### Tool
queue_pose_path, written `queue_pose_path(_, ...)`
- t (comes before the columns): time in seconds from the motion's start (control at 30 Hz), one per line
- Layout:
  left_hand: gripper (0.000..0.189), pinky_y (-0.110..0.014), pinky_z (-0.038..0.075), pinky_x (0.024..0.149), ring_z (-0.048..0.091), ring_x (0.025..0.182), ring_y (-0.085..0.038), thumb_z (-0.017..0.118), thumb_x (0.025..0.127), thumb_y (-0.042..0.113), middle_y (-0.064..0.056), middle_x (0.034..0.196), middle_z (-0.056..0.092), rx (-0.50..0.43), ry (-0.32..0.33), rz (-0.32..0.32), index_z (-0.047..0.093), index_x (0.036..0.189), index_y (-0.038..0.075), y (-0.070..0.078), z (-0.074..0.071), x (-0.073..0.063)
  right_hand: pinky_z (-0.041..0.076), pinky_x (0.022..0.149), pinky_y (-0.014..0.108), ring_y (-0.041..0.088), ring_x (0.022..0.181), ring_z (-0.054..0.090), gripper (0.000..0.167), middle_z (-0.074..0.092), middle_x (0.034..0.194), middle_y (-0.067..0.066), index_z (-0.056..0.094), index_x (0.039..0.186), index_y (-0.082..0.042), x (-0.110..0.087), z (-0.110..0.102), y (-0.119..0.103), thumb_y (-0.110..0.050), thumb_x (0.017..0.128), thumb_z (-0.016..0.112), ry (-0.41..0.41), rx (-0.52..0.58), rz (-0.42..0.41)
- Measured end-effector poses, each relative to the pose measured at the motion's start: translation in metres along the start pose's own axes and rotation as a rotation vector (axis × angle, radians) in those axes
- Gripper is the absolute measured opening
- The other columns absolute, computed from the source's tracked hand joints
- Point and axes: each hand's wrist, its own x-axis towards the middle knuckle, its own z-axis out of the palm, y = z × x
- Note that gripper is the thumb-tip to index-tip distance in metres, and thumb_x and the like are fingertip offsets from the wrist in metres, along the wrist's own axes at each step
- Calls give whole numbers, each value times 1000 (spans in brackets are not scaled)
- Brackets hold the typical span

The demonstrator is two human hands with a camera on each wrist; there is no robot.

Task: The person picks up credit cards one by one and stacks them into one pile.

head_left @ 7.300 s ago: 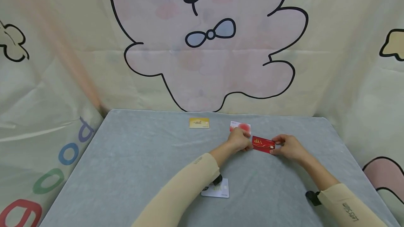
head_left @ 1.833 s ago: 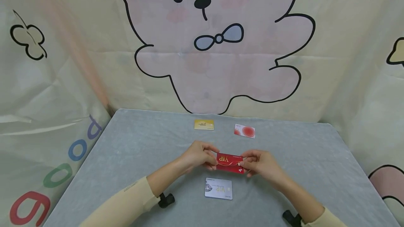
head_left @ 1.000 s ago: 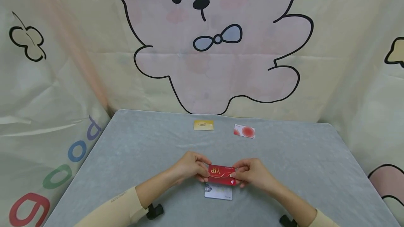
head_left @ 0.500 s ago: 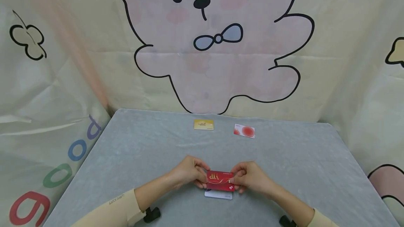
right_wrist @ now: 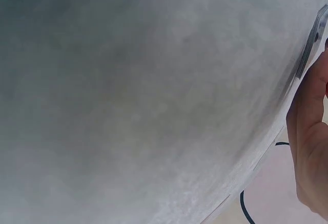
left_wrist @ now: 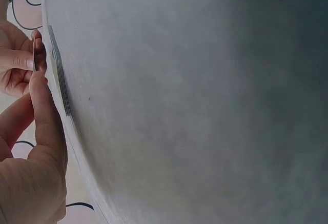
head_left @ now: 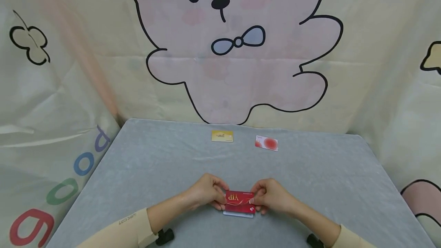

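Observation:
A red VIP card (head_left: pixel 239 202) is held flat by both hands above a white VIP card (head_left: pixel 237 214), of which only the near edge shows. My left hand (head_left: pixel 206 190) pinches its left end; my right hand (head_left: pixel 273 194) pinches its right end. In the left wrist view the red card, seen edge-on, is apart from the stack of cards (left_wrist: pixel 60 73) on the cloth. The right wrist view also shows that layered stack (right_wrist: pixel 311 44), beside the right hand (right_wrist: pixel 312 142).
Toward the back of the grey cloth-covered table (head_left: pixel 155 156) lie a yellow card (head_left: pixel 222 136) and a white card with red circles (head_left: pixel 267 143). A printed curtain (head_left: pixel 224 75) hangs behind the far edge.
Earlier the red card was near the white-and-red card. Both hands have brought it left and toward the person, and it now covers most of the white VIP card from above.

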Motion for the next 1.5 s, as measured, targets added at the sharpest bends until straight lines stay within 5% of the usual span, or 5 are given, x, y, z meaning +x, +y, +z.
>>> queue_pose_path(1.5,17,-28,58,50,64,51,-13,71,79,-18,-13,65,67,122,80,29,70,91,-7,-1,10,-4,57,54,27,13,56,61,16,64,68,7,68,95,1,2,10,1,-6,90,81,14,-65,-15)
